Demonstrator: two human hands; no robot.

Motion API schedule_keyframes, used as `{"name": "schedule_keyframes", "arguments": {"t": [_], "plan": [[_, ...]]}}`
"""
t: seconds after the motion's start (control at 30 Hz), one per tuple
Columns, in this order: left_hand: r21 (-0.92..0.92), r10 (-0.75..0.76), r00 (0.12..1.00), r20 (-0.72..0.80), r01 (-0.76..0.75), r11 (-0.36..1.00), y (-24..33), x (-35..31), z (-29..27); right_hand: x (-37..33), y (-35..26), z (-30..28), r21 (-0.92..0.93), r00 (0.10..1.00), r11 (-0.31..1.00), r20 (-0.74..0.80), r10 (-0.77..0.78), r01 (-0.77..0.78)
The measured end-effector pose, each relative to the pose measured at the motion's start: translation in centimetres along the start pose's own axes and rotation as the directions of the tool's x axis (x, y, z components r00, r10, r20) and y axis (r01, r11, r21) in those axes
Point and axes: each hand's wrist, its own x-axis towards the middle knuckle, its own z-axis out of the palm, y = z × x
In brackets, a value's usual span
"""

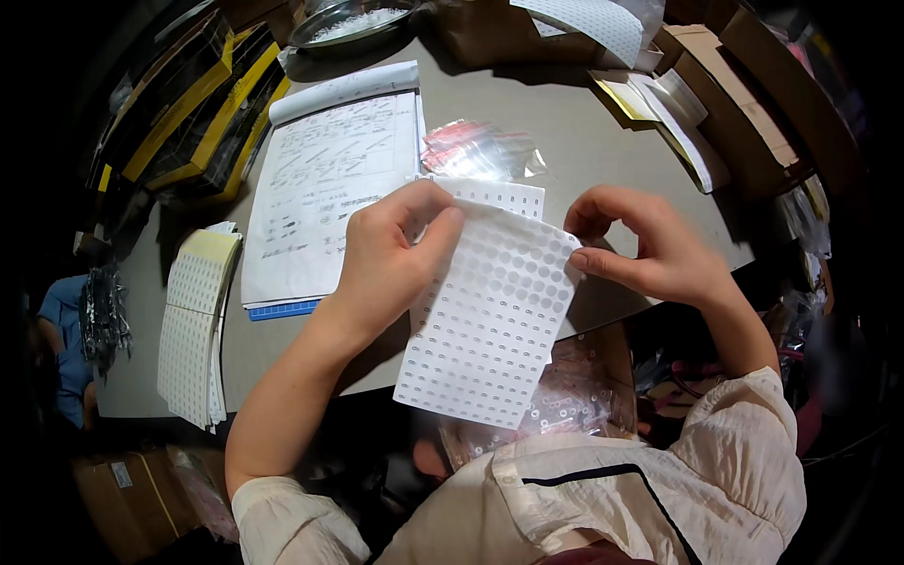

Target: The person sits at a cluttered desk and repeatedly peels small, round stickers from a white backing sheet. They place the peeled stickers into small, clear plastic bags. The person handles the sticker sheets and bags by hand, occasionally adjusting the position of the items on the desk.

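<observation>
A white sheet of small round stickers (471, 344) hangs tilted in front of me over the table's near edge. Grey round spots fill its upper right rows; small printed marks run across the lower rows. My left hand (400, 250) grips its top left edge between thumb and fingers. At the upper right corner, my right hand (640, 245) pinches the sheet with thumb and index finger; whether a loose sticker is there too is too small to tell. Behind it shows another printed sheet (513, 198), partly hidden.
A written notepad (325, 179) lies beyond my left hand, beside clear plastic bags (480, 149). Stacked sticker sheets (193, 325) rest at the left. Black-and-yellow boxes (202, 122), a metal bowl (353, 28) and cardboard boxes (734, 94) surround the table. A bag of small pieces (574, 400) sits below.
</observation>
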Motion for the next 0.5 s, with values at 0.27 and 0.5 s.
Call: {"name": "schedule_keyframes", "arguments": {"t": [0.27,0.5], "plan": [[0.08,0.073,0.995,0.074,-0.079,0.994,-0.4,0.0,0.5,0.2,2.2,1.9,-0.337,0.955,0.928,-0.19,-0.23,0.156],[0.098,0.043,0.998,0.05,-0.047,0.994,-0.7,-0.1,0.5,1.0,3.0,3.1,-0.57,0.875,0.79,-0.237,-0.421,0.226]]}}
